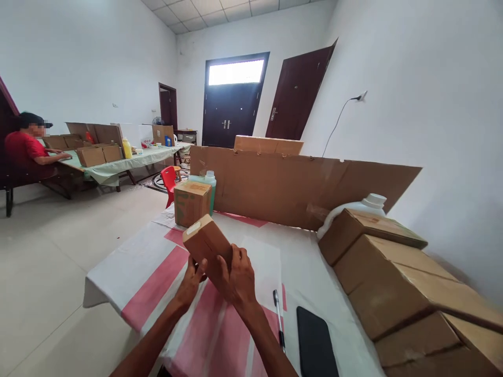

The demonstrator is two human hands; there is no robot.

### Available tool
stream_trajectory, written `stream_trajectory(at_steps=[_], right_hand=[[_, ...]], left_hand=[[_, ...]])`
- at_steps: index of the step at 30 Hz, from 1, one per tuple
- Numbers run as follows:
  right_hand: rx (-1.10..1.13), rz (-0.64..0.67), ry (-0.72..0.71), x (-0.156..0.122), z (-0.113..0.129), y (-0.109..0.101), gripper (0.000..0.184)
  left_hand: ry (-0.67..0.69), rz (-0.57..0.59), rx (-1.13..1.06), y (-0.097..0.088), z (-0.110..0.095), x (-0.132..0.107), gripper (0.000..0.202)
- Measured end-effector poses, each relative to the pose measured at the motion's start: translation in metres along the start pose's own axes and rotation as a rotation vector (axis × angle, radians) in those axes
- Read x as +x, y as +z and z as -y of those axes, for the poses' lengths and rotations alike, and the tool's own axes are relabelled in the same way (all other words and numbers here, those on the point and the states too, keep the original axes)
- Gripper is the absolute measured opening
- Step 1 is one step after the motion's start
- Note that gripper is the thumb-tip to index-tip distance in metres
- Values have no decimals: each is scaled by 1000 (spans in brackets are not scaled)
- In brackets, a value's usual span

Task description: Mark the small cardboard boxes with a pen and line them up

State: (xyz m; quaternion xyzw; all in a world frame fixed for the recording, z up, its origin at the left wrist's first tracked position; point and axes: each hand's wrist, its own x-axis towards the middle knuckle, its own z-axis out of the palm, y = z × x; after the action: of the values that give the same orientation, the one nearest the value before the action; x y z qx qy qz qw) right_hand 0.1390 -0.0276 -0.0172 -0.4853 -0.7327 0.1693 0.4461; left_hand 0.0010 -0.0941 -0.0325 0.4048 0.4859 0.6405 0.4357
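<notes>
Both my hands hold a small brown cardboard box (206, 242) tilted above the table, its taped end pointing up and left. My left hand (191, 283) grips its lower left side with fingers curled under it. My right hand (239, 277) wraps its right side, fingers pressed on the cardboard. Under them lies a white and pink striped tablecloth (149, 293).
A pen (279, 320) and a black phone (316, 343) lie near me on the right. Stacked cardboard boxes (396, 277) and a white jug (367, 205) fill the right side. Another box (192, 201) and a green bottle (209, 180) stand before a cardboard sheet (291, 183). A person in red (27, 149) sits at a far table.
</notes>
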Motion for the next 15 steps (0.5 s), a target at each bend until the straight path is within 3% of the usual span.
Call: stream_trajectory(at_steps=[2,4,9,12,15], right_hand=[[55,27,-3,19,-1,11,32],[119,67,-34,35,1,27,32],[261,180,-81,71,14,97,36],[289,210,-53,93,15,135,44],[284,231,-23,108,8,157,52]], left_hand=[[34,-32,34,0,2,23,74],[124,-132,107,-12,-3,49,70],[225,-340,234,-72,-26,122,67],[217,-369,273,-97,-25,161,62],[215,-358,268,-107,-10,191,58]])
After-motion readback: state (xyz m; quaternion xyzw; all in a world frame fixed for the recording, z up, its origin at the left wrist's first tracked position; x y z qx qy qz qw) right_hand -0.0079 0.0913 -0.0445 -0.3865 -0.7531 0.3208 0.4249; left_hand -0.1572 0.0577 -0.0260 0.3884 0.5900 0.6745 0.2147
